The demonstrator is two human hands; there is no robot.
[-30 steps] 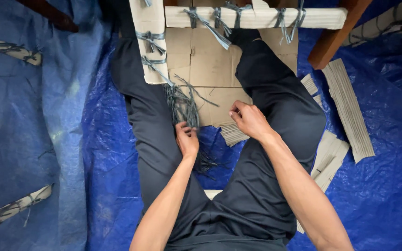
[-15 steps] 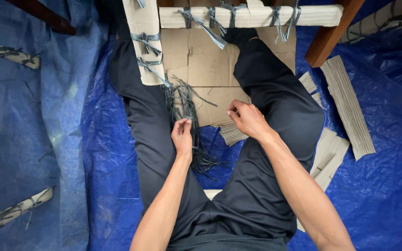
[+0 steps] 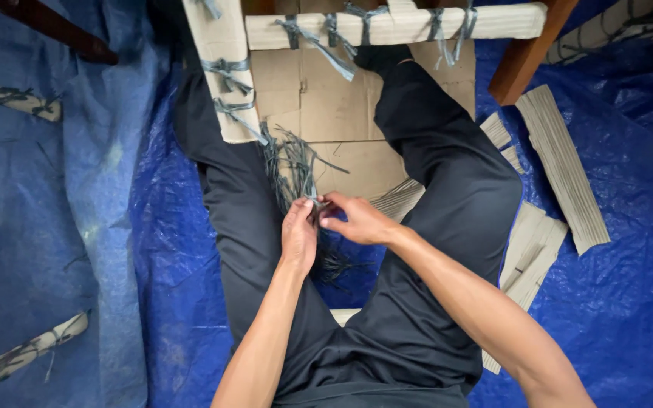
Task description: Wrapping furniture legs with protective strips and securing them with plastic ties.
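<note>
At the left edge of the crinkled blue tarp (image 3: pixel 62 227) lie two cardboard rolls (image 3: pixel 9 97) bound with grey strips. A flat cardboard post (image 3: pixel 221 68), tied with the same strips, stands just left of the bundle of grey strips (image 3: pixel 292 162), thin and frayed, spread over a flat cardboard sheet (image 3: pixel 341 106) between the person's dark trouser legs. The left hand (image 3: pixel 298 234) pinches strands at the bundle's lower end, fingers (image 3: pixel 305 210) narrow and closed on them. The right hand (image 3: pixel 357 221) meets it, fingertips pinched on the same strands. Ridged corrugated cardboard pieces (image 3: pixel 561 166) lie toward the right edge.
</note>
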